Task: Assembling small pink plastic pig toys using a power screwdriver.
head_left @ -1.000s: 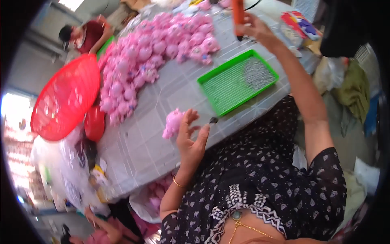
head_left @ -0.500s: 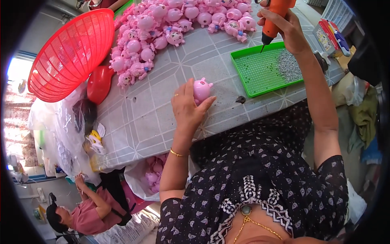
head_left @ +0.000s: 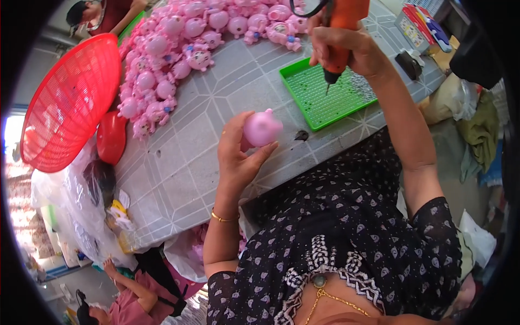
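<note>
My left hand [head_left: 235,157] is closed around a pink plastic toy figure [head_left: 261,129], with a rounded body and small nubs, near the table's front. The thumb lies on the toy's near side and the fingers wrap its left side. In my right hand [head_left: 357,51] is an orange electric screwdriver [head_left: 346,19], its thin bit pointing down above a green tray [head_left: 297,95]. Bit and toy are apart. Small silver screws [head_left: 360,84] are heaped in the tray's right part, partly hidden by my right hand. A small dark scrap [head_left: 301,135] lies between toy and tray.
Many pink toys [head_left: 157,46] are piled at the far left. Beside them stand a red mesh basket [head_left: 76,103] and a red container [head_left: 112,138]. A black object [head_left: 409,66] lies right of the tray. Two people [head_left: 138,295] are at the left, one far, one near.
The toy has turned in my left hand, so a different side faces up. My right hand has brought the screwdriver left and nearer to the toy. The whole view has shifted somewhat.
</note>
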`<action>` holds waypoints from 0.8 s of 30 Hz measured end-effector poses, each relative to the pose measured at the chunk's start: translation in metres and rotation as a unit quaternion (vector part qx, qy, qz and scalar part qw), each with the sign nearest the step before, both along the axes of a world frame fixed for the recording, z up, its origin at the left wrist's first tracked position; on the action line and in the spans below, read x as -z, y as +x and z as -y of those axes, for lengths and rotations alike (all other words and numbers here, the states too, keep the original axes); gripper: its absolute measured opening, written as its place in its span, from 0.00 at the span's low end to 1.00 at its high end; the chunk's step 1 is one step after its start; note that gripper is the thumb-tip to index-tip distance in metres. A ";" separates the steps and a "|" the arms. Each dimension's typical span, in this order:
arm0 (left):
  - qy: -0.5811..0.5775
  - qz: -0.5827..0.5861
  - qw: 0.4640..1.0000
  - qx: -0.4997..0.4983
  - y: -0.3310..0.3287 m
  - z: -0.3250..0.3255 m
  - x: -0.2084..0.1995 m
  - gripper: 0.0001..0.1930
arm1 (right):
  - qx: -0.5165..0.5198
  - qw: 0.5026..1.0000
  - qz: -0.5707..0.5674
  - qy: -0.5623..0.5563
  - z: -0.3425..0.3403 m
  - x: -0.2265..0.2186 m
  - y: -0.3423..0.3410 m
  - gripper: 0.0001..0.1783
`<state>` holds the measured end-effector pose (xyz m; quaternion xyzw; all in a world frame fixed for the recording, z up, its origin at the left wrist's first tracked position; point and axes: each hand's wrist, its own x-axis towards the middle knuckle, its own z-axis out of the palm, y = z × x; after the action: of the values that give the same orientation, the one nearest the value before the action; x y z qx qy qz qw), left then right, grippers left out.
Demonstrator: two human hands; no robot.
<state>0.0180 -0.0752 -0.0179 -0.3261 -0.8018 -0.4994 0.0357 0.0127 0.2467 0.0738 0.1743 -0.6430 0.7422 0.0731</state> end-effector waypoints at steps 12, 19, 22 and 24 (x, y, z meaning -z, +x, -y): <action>-0.085 -0.082 0.988 0.102 -0.014 -0.038 -0.016 0.35 | 0.141 0.989 -0.010 -0.041 0.021 0.010 -0.014 0.13; -0.120 -0.094 0.977 0.151 -0.026 -0.047 -0.020 0.37 | 0.186 0.981 0.007 -0.051 0.024 0.022 -0.020 0.14; -0.106 -0.091 0.979 0.146 -0.029 -0.050 -0.014 0.36 | 0.185 0.981 0.010 -0.064 0.024 0.026 -0.021 0.14; -0.099 -0.086 0.981 0.141 -0.029 -0.052 -0.013 0.36 | 0.167 0.984 0.002 -0.062 0.022 0.026 -0.022 0.14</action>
<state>-0.0111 -0.0235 -0.0046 -0.4799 -0.7872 -0.3874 0.0012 -0.0089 0.2244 0.0474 0.0574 -0.6157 0.7586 0.2055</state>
